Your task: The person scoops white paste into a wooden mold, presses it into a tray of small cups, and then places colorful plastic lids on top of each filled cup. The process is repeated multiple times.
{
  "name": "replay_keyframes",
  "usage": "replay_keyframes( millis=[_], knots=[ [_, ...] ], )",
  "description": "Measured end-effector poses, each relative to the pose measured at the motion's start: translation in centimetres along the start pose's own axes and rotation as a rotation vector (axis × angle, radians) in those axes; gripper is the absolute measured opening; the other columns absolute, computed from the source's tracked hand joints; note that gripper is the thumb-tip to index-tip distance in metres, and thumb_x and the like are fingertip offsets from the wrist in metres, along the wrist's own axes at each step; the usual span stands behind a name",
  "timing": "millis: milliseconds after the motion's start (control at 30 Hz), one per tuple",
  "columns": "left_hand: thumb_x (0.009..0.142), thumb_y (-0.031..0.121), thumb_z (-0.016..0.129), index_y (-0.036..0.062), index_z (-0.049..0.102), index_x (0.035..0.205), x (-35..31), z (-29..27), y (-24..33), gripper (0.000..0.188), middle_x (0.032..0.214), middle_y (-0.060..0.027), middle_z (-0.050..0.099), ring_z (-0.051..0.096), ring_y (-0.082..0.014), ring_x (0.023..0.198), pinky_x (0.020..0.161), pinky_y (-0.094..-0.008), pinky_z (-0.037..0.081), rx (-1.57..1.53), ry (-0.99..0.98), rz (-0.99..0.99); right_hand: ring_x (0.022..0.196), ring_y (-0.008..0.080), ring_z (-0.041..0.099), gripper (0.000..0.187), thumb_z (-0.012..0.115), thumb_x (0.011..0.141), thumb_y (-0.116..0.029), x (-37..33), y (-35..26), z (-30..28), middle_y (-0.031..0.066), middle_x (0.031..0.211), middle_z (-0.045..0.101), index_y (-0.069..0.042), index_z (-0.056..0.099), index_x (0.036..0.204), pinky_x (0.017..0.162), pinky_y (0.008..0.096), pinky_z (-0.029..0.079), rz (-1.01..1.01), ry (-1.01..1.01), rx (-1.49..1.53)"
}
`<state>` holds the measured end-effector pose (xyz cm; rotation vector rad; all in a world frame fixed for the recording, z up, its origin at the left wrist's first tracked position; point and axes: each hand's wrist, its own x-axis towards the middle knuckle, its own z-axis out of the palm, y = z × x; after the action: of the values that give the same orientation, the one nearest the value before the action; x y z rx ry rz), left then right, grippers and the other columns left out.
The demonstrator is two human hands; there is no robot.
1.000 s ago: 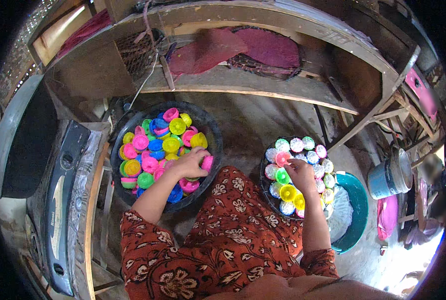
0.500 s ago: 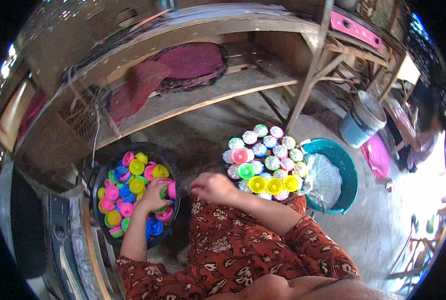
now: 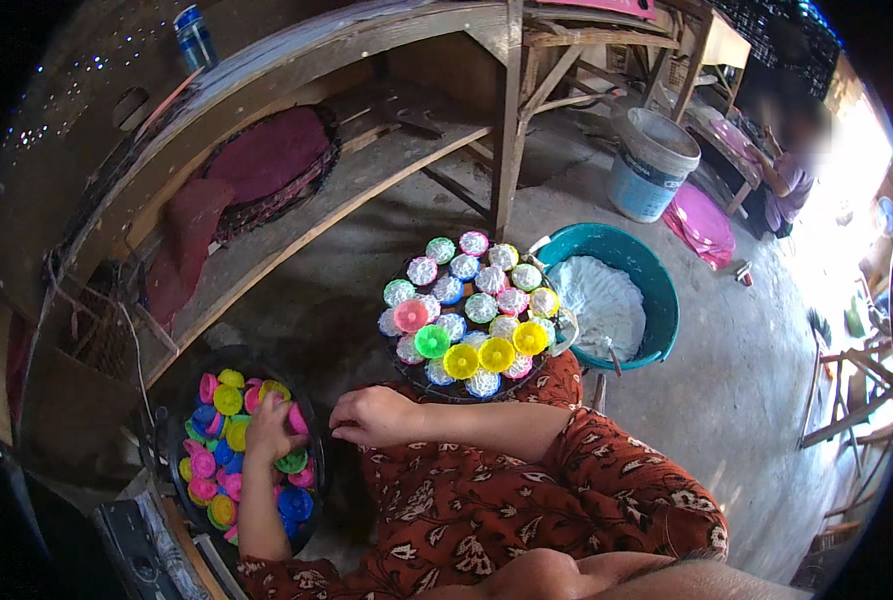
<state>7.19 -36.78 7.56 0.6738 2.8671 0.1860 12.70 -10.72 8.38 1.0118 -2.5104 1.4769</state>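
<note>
My left hand [image 3: 269, 430] reaches into a black basin [image 3: 314, 420] of small colourful fluted cups [image 3: 228, 400] at the left. Its fingers are apart over the cups, by a pink one [image 3: 297, 418]. My right hand [image 3: 374, 416] hovers beside the basin, above my lap, with fingers curled in. Whatever may be inside them is hidden. In front of me, a round tray [image 3: 446, 394] bears several cups filled with white stuff [image 3: 482, 307]. Along its near side are empty-looking yellow cups [image 3: 496, 354], a green cup [image 3: 432, 341] and a pinkish-red cup [image 3: 411, 315].
Right of the tray stands a teal basin [image 3: 666, 330] with a white mass [image 3: 596, 300] and a handle sticking out. Farther back are a bucket [image 3: 651, 165] and pink cloth [image 3: 699, 222]. A wooden bench [image 3: 386, 165] spans the far left. A person [image 3: 791, 180] sits at far right.
The view has swung right, so the tray and basins appear farther left. My left hand has shifted slightly among the cups. My right hand stays curled near the black basin.
</note>
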Motion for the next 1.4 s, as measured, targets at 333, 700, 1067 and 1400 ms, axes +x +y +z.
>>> replay_keyframes(
  millis=[333,700,1067,1400],
  knots=[
    [0.054,0.025,0.086,0.0027,0.057,0.109,1.4,-7.2,11.1,0.066,0.124,-0.0148,0.046,0.048,-0.0318,0.114,0.095,-0.0411,0.041,-0.384,0.308,0.384,0.075,0.0165,0.063,0.035,0.058,0.090,-0.015,1.7,-0.5,-3.6,0.0146,0.099,0.062,-0.002,0.054,0.122,0.068,0.0278,0.052,-0.053,0.441,0.263],
    [0.071,0.004,0.070,0.0065,0.052,0.112,2.8,-4.2,13.7,0.044,0.126,-0.0125,0.045,0.053,-0.0243,0.108,0.074,-0.0387,0.054,-1.449,0.027,0.218,0.073,0.0300,0.065,0.022,0.068,0.073,-0.023,-8.5,9.4,-18.3,0.0150,0.079,0.066,-0.006,0.068,0.087,0.068,0.0389,0.051,0.550,0.640,-0.233],
    [0.087,0.032,0.058,0.0100,0.045,0.127,1.4,1.7,17.1,0.047,0.124,-0.0066,0.041,0.044,-0.0167,0.084,0.058,-0.0265,0.050,-2.934,-0.381,0.253,0.068,0.0286,0.064,0.028,0.072,0.068,-0.027,-20.1,18.8,-17.9,0.0127,0.071,0.065,-0.004,0.066,0.083,0.064,0.0384,0.050,0.955,0.675,-0.540],
    [0.088,0.042,0.056,0.0051,0.043,0.129,4.8,3.6,20.8,0.056,0.134,-0.0121,0.039,0.046,-0.0276,0.109,0.074,-0.0356,0.054,-2.929,-0.594,0.130,0.084,0.0256,0.064,0.027,0.072,0.074,-0.020,-14.7,9.8,-17.9,0.0106,0.094,0.064,-0.006,0.065,0.097,0.074,0.0360,0.051,0.823,0.636,-0.345]
  ],
)
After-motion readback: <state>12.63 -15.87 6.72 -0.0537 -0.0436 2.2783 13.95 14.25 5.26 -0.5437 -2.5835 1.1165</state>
